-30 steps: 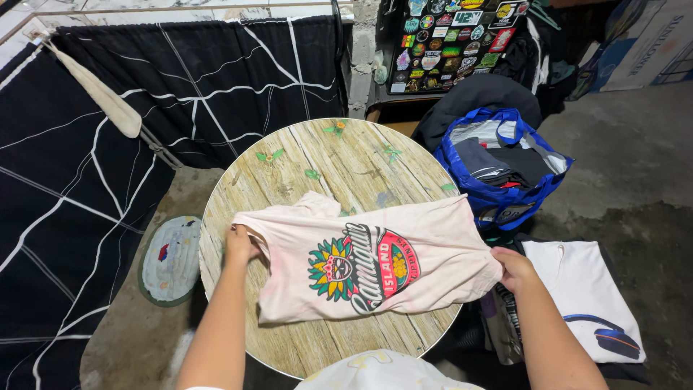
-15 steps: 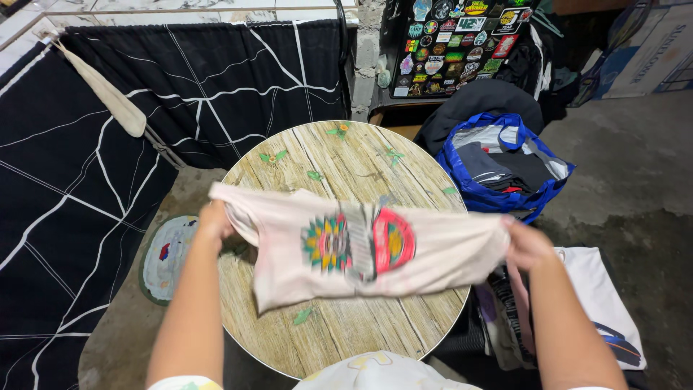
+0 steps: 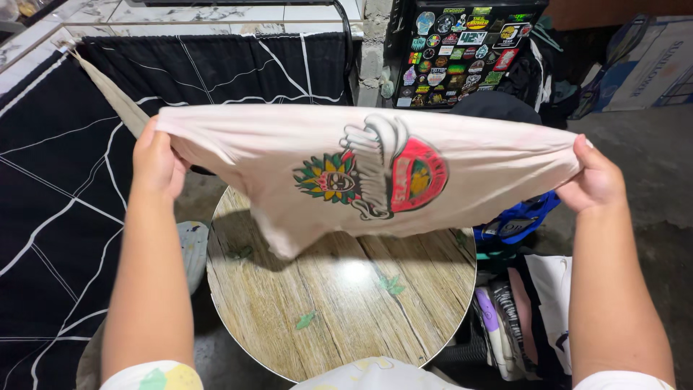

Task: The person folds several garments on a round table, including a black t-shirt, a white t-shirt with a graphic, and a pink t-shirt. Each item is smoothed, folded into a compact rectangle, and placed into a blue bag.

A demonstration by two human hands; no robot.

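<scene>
1. Left hand (image 3: 157, 162): raised above the left edge of the desk, fingers closed on one end of the pale pink shirt (image 3: 361, 173), thumb on the near side of the cloth.
2. Right hand (image 3: 595, 180): raised at about the same height, well apart from the left hand, fingers closed on the opposite end of the shirt.
3. Pale pink shirt: held stretched between both hands, clear of the desk surface and hanging in the air above its far half. The cloth sags in the middle and its lower edge droops toward the left. A round printed graphic in red, green and yellow faces the camera, partly creased by a vertical fold.
4. Desk (image 3: 346, 318): round top with a wood-plank pattern and small green leaf motifs. The shirt casts a shadow on its far portion.
5. Black cloth with white lines (image 3: 65, 217): hangs over a rail at the left and behind the desk.
6. Blue bag (image 3: 520, 217): stands on the floor to the right of the desk, mostly hidden behind the shirt.
7. Folded clothes (image 3: 520, 325): lie on the floor just beside the desk, below the right forearm.
8. Dark board covered in stickers (image 3: 462, 54): stands upright beyond the shirt.
</scene>
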